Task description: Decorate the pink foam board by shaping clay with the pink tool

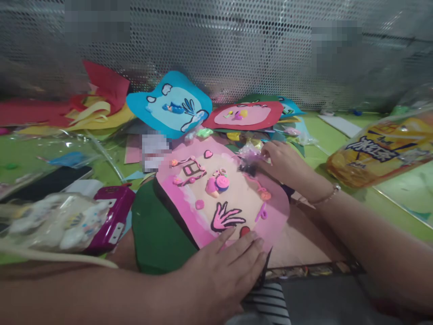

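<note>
Perforated metal sheet closes off the back of a green table (338, 149) strewn with coloured paper. Centre: a pink card (223, 194) with wavy edges, its pale middle carrying small raised clay figures outlined in dark cord, lying tilted on a green sheet (155, 230). My left hand (225, 266) rests flat on the card's near edge, fingers together and straight, pinning it beside a red clay dot (244, 231). My right hand (286, 162) sits at the card's far right corner, fingertips pinched on a crinkled clear wrapper (249, 153) with something dark beneath it; what the dark thing is I cannot tell. The step in hand appears to be decoration: one hand steadies, the other fetches a small piece. Placing it would call for a light, exact press, since the clay looks soft and easily dented. Behind lie a blue card (172, 106) and a red card (246, 115) of like make, matte paper with glossy relief. Left, a magenta case (113, 212) and a clear bag (50, 221); right, a shiny yellow packet (382, 151).
</note>
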The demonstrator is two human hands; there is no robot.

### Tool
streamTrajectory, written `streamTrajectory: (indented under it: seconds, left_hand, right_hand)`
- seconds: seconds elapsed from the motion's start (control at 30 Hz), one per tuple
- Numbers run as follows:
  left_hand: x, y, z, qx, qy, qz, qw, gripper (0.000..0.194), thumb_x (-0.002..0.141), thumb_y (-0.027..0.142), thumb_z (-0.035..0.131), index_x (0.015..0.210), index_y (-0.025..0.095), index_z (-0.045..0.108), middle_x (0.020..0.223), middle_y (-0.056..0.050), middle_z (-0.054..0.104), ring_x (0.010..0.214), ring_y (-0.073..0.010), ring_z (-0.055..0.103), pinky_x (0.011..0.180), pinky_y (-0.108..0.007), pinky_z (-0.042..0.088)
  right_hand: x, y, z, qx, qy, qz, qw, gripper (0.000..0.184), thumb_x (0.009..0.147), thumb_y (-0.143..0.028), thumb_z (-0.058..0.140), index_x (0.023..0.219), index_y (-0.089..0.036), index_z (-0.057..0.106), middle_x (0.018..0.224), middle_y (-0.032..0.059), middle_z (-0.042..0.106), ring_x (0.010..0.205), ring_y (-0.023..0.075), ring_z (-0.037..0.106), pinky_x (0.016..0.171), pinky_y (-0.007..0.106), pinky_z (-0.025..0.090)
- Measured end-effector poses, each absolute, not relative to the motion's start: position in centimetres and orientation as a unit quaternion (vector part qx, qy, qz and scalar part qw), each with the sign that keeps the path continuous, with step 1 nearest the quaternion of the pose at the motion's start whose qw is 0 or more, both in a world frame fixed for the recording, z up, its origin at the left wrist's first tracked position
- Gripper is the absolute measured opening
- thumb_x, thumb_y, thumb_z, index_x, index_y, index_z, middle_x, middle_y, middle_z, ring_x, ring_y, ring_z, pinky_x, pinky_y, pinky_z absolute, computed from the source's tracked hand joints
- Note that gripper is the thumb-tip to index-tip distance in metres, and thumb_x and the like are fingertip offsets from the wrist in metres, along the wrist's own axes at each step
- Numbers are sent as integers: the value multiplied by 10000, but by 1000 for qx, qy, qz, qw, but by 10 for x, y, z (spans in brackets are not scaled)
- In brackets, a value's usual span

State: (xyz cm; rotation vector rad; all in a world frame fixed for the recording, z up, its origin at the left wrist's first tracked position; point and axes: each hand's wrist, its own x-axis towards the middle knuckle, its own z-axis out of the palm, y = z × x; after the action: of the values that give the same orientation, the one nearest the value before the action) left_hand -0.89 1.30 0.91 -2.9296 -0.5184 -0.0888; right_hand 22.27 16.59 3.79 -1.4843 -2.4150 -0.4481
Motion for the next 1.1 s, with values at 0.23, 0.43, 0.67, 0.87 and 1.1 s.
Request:
streamTrajectory:
  seconds: [0.23,0.43,0.67,0.87,1.1]
  left_hand:
    - [-11,13,7,-982,-169,-35,80,653,900,478,496,1406,94,342,1462,-92,365,1358,-275,262,1059,-428,256]
    - [-10,13,6,-969,-231,-62,55,723,861,541,542,1386,75,369,1442,-141,388,1350,-336,274,1091,-463,111]
    - [-9,15,6,-964,-248,-70,65,715,877,534,517,1385,53,370,1444,-166,375,1350,-333,278,1088,-458,76]
    - [-9,15,7,-982,-173,-45,59,464,990,268,276,1408,78,346,1467,-82,364,1368,-248,265,1095,-423,151]
    - [-6,12,-3,-975,-202,-78,39,438,986,204,249,1390,109,389,1440,-61,404,1342,-247,300,1101,-418,149]
  right_hand:
    - [241,173,50,-551,-795,-178,183,194,811,-157,482,996,-101,498,897,175,571,872,320,542,782,459,417]
    - [233,159,58,-466,-823,-177,273,244,870,-209,441,1085,-116,509,1044,234,524,1069,358,460,938,549,337]
    - [197,129,50,-236,-963,-38,120,261,872,-88,413,1019,-123,626,946,131,566,871,220,523,793,382,455]
    - [197,131,40,-194,-979,0,59,351,873,-86,428,1184,-112,589,1037,153,563,968,237,522,803,363,468]
    - [208,137,38,-248,-965,59,68,363,809,-25,458,1137,-120,582,1032,135,538,912,214,516,767,332,459]
